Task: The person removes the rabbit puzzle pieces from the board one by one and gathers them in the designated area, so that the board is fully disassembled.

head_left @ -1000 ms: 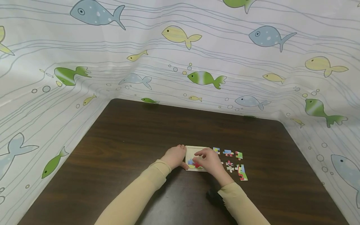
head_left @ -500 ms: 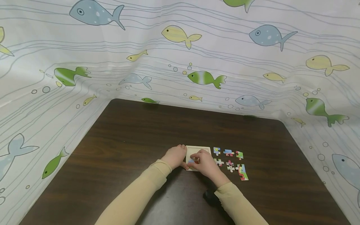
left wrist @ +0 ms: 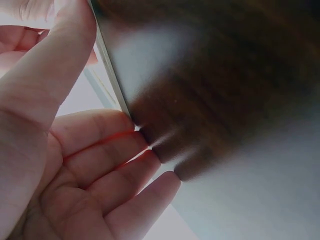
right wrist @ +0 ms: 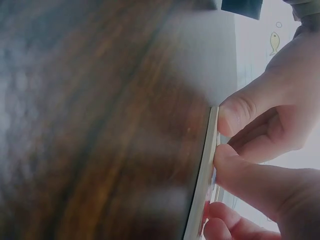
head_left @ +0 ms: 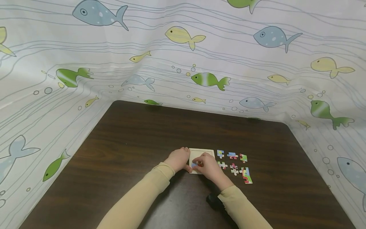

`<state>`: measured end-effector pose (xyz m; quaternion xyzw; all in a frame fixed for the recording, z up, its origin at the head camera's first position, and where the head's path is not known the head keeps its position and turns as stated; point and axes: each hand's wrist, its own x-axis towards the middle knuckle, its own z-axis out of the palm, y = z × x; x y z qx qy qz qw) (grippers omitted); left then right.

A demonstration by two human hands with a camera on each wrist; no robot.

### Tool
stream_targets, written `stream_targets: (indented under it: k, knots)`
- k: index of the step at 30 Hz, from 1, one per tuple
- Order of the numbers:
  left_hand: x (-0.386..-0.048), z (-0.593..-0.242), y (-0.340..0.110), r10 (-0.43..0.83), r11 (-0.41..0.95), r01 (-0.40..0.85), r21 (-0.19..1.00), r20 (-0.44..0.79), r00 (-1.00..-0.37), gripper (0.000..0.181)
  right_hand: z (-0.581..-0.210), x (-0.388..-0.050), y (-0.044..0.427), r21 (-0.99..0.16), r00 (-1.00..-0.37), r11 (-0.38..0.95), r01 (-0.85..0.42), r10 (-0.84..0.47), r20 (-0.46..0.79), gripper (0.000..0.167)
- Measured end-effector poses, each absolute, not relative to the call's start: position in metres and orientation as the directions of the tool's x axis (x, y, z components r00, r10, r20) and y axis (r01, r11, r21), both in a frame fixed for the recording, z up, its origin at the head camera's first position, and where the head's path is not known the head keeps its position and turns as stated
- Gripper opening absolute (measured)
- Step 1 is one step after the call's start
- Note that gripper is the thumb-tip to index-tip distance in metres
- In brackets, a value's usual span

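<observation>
A small pale wooden puzzle tray point(head_left: 202, 149) lies on the table. My left hand point(head_left: 178, 159) rests along its left side, thumb at the near corner. In the left wrist view the fingers of that hand point(left wrist: 100, 170) are nearly straight and touch the tray's edge point(left wrist: 111, 70). Over the tray's near part, my right hand point(head_left: 210, 167) pinches a blue puzzle piece point(head_left: 194, 165) between thumb and forefinger. Something red shows beneath its fingers. In the right wrist view its thumb point(right wrist: 240, 172) lies at the tray's rim point(right wrist: 202, 182); the hand hides most of the pieces inside.
Loose jigsaw pieces lie right of the tray: a blue-yellow one point(head_left: 220, 154), a blue-red one point(head_left: 232, 155), a green one point(head_left: 243, 158) and several others, including a joined strip point(head_left: 246, 176). A fish-printed curtain point(head_left: 160, 63) surrounds the dark wooden table point(head_left: 137, 133).
My right hand has shifted left and toward me within the tray, over the blue piece, uncovering loose pieces on the right. The left hand stays in place.
</observation>
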<state>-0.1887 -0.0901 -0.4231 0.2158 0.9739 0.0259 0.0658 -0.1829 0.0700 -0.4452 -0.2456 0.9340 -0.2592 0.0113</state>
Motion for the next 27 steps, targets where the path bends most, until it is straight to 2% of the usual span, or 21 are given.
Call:
stream_targets:
  k: [7,27]
  knots:
    - [-0.1884,-0.4235,-0.0899,0.426,0.904,0.418,0.085,-0.116,-0.897,0.088,-0.4459,-0.1825,0.07,-0.488,-0.878,0.746,-0.454,-0.469,0.1,0.009]
    - [-0.1883,-0.4225,-0.0907,0.434,0.9,0.427,0.089,-0.092,-0.896,0.083,-0.4445,-0.183,0.0685,-0.515,-0.885,0.737,-0.437,-0.455,0.1,0.013]
